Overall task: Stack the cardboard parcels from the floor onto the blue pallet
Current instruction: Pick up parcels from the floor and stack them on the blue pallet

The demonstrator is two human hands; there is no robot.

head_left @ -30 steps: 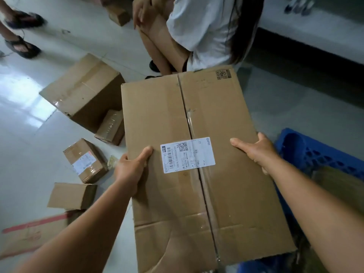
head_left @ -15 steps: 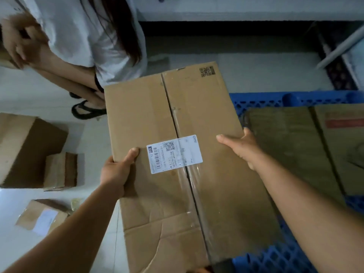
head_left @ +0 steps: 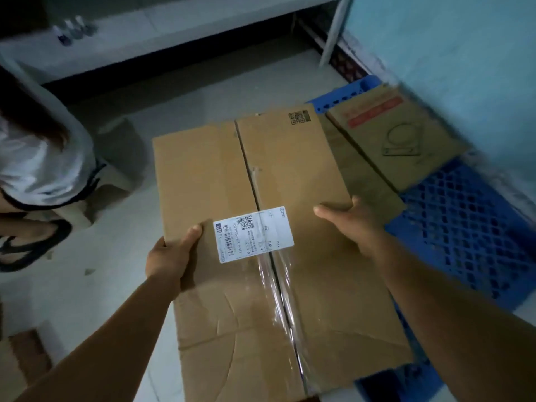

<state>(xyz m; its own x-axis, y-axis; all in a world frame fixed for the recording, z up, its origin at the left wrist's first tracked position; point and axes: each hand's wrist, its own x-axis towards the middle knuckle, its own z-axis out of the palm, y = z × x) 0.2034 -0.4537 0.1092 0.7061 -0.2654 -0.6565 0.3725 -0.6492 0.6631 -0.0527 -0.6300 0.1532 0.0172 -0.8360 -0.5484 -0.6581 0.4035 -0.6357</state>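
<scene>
I hold a large taped cardboard parcel point(head_left: 290, 169) with a white shipping label between both hands. My left hand point(head_left: 171, 256) grips its left edge, thumb on top. My right hand point(head_left: 353, 221) grips its right edge, thumb lying across the top face. The parcel's right part hangs over the left edge of the blue pallet point(head_left: 464, 227), which lies on the floor at the right. A flat cardboard parcel with a red stripe point(head_left: 400, 134) lies on the pallet's far part, just right of the held parcel.
A seated person in a white shirt point(head_left: 37, 169) with a dark sandal point(head_left: 29, 245) is at the left. Another cardboard box point(head_left: 17, 361) shows at the lower left. A white shelf point(head_left: 174, 27) runs along the back and a light blue wall point(head_left: 449, 39) stands at the right.
The view has swung right with the parcel. The parcel now reaches the pallet's left edge; the floor parcels at the left have dropped out of sight. Both hands keep their grip.
</scene>
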